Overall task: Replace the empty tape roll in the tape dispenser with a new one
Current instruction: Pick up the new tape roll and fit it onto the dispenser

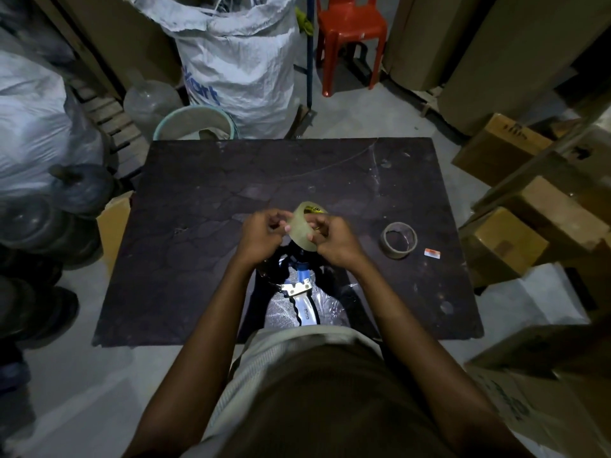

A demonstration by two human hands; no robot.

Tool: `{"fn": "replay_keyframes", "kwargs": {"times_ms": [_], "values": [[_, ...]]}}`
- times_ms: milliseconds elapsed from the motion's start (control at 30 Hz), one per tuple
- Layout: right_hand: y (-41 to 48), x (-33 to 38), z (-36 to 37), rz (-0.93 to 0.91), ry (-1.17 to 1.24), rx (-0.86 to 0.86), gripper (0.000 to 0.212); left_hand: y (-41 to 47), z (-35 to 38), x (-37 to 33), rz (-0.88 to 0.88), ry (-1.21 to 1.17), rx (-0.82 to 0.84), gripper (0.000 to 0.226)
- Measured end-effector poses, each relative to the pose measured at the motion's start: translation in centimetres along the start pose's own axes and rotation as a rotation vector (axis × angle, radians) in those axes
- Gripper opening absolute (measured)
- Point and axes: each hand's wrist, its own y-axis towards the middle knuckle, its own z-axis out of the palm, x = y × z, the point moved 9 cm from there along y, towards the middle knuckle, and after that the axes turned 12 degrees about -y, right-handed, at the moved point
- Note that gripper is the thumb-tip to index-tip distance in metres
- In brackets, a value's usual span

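Two bare hands are holding a round roll of clear, yellowish sticky tape (303, 228) up over the middle of the dark, scratched worktop (198, 226). The left hand (261, 234) is sitting on the left side of the roll, with its fingers curled and its fingertips pinching at the roll's edge. The right hand (332, 238) is gripping the right side of the roll, with its thumb pressing on the outside. The roll is standing on its edge and tipping a little, with a yellow and black label showing inside its far rim.

Just under the hands, on the near part of the worktop, a tape dispenser with a silver and blue handle (302, 299) is lying on a crinkly clear plastic sheet (330, 304). Its handle is pointing toward the person.

To the right of the hands, well apart from them, an empty brown cardboard tape ring (398, 240) is lying flat on the worktop. A small orange and white sticker (432, 253) is lying just beside it on the right.

Far behind the worktop, a big white woven sack (241, 61) and a red plastic chair (350, 31) are standing on the floor.
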Motion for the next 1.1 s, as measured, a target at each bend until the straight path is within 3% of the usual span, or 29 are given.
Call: {"fn": "replay_keyframes", "kwargs": {"times_ms": [333,533,800,1100], "values": [[-1.8,1.0,4.6,-0.232,-0.532,0.161,0.047,-1.5,0.3,5.2,-0.221,0.026,0.085,0.02],[-2.4,1.9,3.9,-0.25,-0.492,0.141,0.046,-1.7,0.3,5.6,-0.212,0.104,0.089,0.028],[-2.5,1.4,4.5,-0.281,-0.44,0.138,0.042,-2.2,0.3,5.4,-0.196,0.092,0.061,0.024],[-2.2,0.6,5.0,-0.286,-0.587,0.056,0.045,-2.3,0.4,5.7,-0.221,0.141,0.052,0.022]]}}
